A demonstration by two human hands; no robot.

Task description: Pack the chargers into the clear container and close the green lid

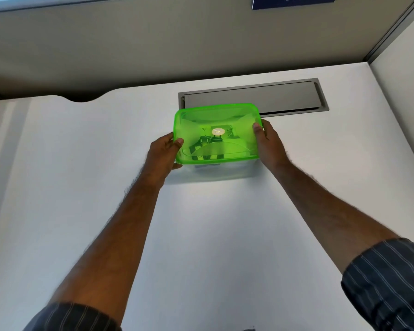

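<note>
both thumbs are pressing down on the green lid [216,132] while the left hand [162,155] and right hand [270,146] are clasping the clear container [215,172] (dark chargers [204,149] inside) on the white desk [81,175], long axis running left-right, likely sealing, next pressing each corner.

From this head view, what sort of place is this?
Probably an office cubicle desk: a white desk with a grey cable-access flap, a fabric partition wall behind, and a blue sign above.
</note>
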